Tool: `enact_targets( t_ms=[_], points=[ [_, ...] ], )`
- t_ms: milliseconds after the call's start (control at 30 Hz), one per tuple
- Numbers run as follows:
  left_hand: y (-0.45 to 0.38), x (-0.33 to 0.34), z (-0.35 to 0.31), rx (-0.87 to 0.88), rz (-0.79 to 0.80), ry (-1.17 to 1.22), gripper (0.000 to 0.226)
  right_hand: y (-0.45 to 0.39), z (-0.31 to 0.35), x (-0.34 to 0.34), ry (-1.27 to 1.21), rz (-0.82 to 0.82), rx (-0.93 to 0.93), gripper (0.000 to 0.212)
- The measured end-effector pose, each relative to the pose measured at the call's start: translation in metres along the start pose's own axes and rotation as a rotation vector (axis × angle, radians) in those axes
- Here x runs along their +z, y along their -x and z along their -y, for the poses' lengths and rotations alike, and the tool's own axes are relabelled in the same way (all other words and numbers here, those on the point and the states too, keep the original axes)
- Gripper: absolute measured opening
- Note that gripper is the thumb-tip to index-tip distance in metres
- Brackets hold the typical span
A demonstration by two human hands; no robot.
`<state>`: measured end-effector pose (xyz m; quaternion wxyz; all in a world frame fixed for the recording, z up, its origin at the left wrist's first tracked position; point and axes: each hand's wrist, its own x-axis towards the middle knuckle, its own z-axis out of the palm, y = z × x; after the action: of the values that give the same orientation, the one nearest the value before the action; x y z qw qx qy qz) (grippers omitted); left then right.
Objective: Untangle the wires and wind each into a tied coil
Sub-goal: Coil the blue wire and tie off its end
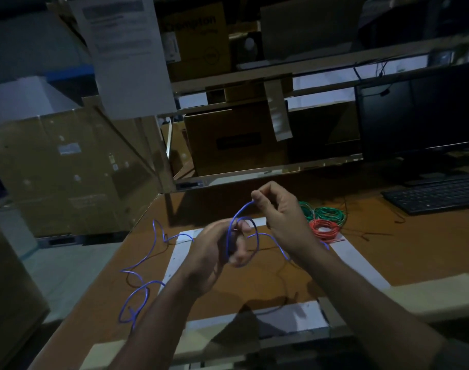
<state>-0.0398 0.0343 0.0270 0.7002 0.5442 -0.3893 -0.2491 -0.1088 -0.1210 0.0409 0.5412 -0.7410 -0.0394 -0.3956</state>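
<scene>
A long blue wire trails in loose loops over the left part of the brown table. My left hand holds a small loop of this wire between thumb and fingers above the table's middle. My right hand, higher and to the right, pinches the wire's upper stretch between thumb and forefinger. Behind my right hand lie a green coil and a red coil, side by side on the table. A thin dark wire snakes over the table under my arms.
White tape strips mark a square on the table. A black keyboard and a monitor stand at the right. Cardboard boxes fill the shelves behind, and a large box stands off the table's left edge.
</scene>
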Motion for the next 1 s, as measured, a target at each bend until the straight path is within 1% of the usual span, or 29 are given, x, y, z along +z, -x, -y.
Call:
enact_targets(
  t_ms=[100,167,233,333,400,433,467,533,600,633,733,800,867,967,1000],
  points=[
    [0.001,0.0,-0.001,-0.036,0.051,0.384,0.038,-0.002,-0.009,-0.001,0.041,-0.065,0.038,0.035],
    [0.004,0.001,-0.003,-0.041,0.088,0.559,0.037,0.0,-0.014,0.001,0.103,0.002,0.103,0.034],
    [0.005,0.004,-0.008,0.001,0.078,0.638,0.039,0.005,-0.017,0.003,0.179,0.125,0.182,0.033],
    [-0.001,0.01,-0.023,0.178,-0.065,0.622,0.046,0.017,-0.012,0.001,0.358,0.322,0.202,0.026],
    [-0.01,0.008,-0.034,0.272,-0.124,0.618,0.042,0.027,-0.008,-0.003,0.592,0.483,0.192,0.02],
    [-0.015,0.005,-0.037,0.299,-0.135,0.602,0.039,0.033,-0.008,-0.004,0.712,0.558,0.172,0.021],
    [-0.019,0.0,-0.038,0.327,-0.15,0.561,0.035,0.038,-0.006,-0.005,0.793,0.627,0.149,0.022],
    [-0.025,-0.009,-0.034,0.375,-0.192,0.376,0.031,0.046,0.004,-0.007,0.786,0.693,0.097,0.023],
    [-0.028,-0.015,-0.025,0.386,-0.234,0.109,0.032,0.046,0.018,-0.012,0.704,0.665,0.027,0.021],
    [-0.028,-0.016,-0.02,0.373,-0.245,-0.037,0.032,0.044,0.023,-0.014,0.661,0.601,-0.014,0.019],
    [-0.024,-0.012,-0.006,0.291,-0.201,-0.386,0.027,0.029,0.026,-0.02,0.518,0.297,-0.154,0.015],
    [-0.019,-0.004,-0.006,0.259,-0.175,-0.504,0.03,0.015,0.022,-0.023,0.452,0.152,-0.207,0.014],
    [-0.015,0.006,-0.009,0.226,-0.157,-0.445,0.036,0.002,0.018,-0.025,0.405,0.065,-0.219,0.016],
    [-0.009,0.015,-0.017,0.128,-0.134,-0.145,0.04,-0.009,0.013,-0.025,0.387,-0.016,-0.208,0.024],
    [-0.007,0.015,-0.02,0.097,-0.099,-0.028,0.041,-0.01,0.011,-0.024,0.387,-0.031,-0.193,0.026]
  ],
)
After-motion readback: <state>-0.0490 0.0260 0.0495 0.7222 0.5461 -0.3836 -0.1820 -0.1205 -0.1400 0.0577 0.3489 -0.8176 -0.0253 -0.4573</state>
